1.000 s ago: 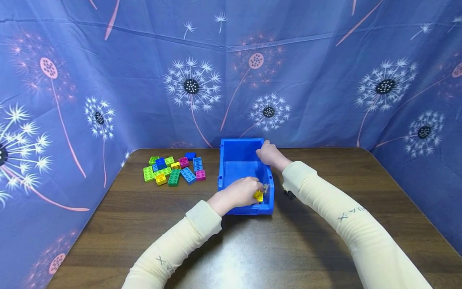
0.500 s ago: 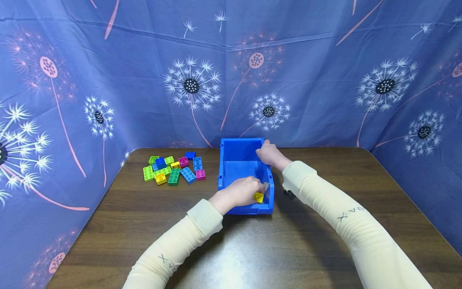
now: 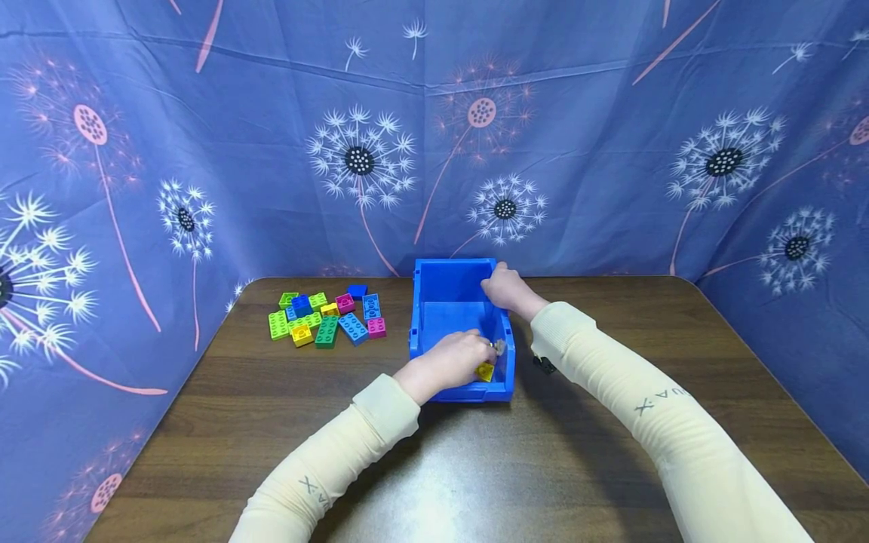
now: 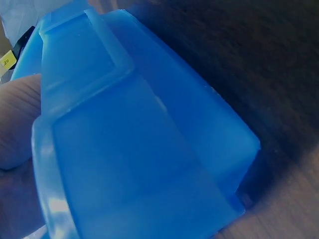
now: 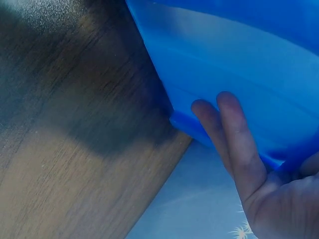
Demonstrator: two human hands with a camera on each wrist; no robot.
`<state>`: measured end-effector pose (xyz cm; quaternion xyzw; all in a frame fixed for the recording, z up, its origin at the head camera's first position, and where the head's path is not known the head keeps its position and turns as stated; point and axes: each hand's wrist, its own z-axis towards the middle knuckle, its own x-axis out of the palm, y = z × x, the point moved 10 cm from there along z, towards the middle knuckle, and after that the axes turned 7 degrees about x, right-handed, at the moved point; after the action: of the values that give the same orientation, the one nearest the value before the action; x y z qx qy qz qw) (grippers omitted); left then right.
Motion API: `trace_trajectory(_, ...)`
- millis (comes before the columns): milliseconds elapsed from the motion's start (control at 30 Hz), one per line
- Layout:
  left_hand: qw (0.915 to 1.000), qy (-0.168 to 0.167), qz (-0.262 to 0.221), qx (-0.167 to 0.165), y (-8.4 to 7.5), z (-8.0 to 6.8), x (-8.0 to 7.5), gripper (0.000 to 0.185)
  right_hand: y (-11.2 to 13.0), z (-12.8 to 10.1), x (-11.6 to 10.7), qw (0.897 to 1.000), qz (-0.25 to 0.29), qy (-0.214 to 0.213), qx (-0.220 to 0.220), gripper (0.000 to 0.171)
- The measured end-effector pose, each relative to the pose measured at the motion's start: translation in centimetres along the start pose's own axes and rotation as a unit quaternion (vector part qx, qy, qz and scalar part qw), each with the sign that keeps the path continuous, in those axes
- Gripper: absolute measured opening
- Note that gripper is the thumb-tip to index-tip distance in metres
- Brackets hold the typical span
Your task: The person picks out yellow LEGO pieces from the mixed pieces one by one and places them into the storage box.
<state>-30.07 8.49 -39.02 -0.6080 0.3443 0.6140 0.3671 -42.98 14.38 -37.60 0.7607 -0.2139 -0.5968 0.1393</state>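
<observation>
Head view first: our left hand reaches over the near rim into the blue bin, fingers curled around a yellow brick held low against the bin's front right corner. A small grey piece shows just above the brick, but we cannot tell what it is. Our right hand clasps the bin's far right wall, likely to steady the bin against the push of the other hand. The bin stands on the brown table, and a loose pile of coloured bricks lies well apart to its left, within the left arm's reach.

Left wrist view: the bin's outer wall fills the picture, with part of the hand pressed against its rim; the yellow brick is hidden here.

Right wrist view: two straight fingers lie flat against the outside of the bin's wall, the thumb out of sight, so the hold is a brace on the rim.
</observation>
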Motion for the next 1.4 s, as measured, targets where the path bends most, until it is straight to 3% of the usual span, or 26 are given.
trace_trajectory(833, 0.9996, -0.009, -0.028, -0.005, -0.1, -0.2, -0.5, 0.033, -0.3, 0.5, 0.2, 1.0, -0.003, 0.001, 0.019, 0.059)
trace_trajectory(1400, 0.999, -0.03, -0.034, 0.0, -1.1, -1.2, -2.8, 0.034, -0.2, 0.0, 0.3, 1.0, 0.006, 0.006, 0.015, 0.063)
